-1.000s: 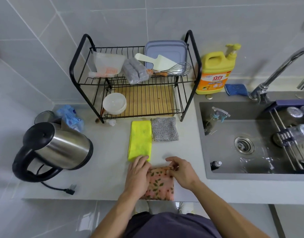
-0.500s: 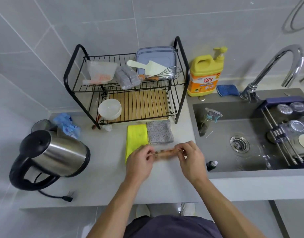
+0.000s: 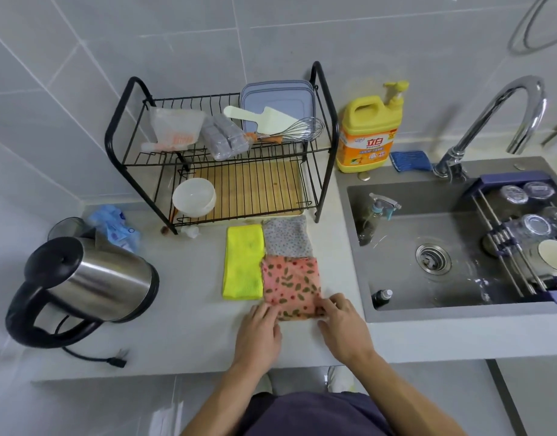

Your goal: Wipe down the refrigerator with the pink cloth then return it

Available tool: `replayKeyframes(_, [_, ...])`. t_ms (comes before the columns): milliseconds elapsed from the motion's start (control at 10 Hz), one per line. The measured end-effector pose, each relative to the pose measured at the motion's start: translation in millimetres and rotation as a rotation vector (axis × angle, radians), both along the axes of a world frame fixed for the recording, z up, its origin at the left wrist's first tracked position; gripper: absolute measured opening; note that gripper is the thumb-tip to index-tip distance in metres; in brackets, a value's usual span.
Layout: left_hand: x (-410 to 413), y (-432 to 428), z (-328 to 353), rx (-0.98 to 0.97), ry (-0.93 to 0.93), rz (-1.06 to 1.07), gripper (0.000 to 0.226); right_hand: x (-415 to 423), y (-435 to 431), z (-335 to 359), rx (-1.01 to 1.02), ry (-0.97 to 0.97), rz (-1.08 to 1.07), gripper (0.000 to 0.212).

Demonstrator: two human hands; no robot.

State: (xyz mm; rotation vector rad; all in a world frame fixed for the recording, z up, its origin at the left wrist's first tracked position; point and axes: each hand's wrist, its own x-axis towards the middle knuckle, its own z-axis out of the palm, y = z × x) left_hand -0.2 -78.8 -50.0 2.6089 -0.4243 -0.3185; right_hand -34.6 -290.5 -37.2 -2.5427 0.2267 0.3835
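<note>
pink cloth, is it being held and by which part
Right hand pinches the pink cloth at its near right corner; left hand rests on its near left corner.

Folded pink cloth (image 3: 291, 286) flat near counter (image 3: 182, 325) front edge, touching yellow cloth (image 3: 243, 265); left grip (image 3: 258, 332) presses near-left corner, right grip (image 3: 344, 328) pinches near-right corner.
</note>
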Motion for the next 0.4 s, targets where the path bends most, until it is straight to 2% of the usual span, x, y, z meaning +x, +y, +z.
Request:
replayKeyframes(300, [3,-5,0,-0.01,0.052,0.014,0.043,4,-1,-12,-0.041,-0.078,0.033,0.04])
replayKeyframes(400, [-3,11,-10,-0.148,-0.017,0.074,0.031,-7,-8,-12,0.111,-0.143,-0.036,0.04])
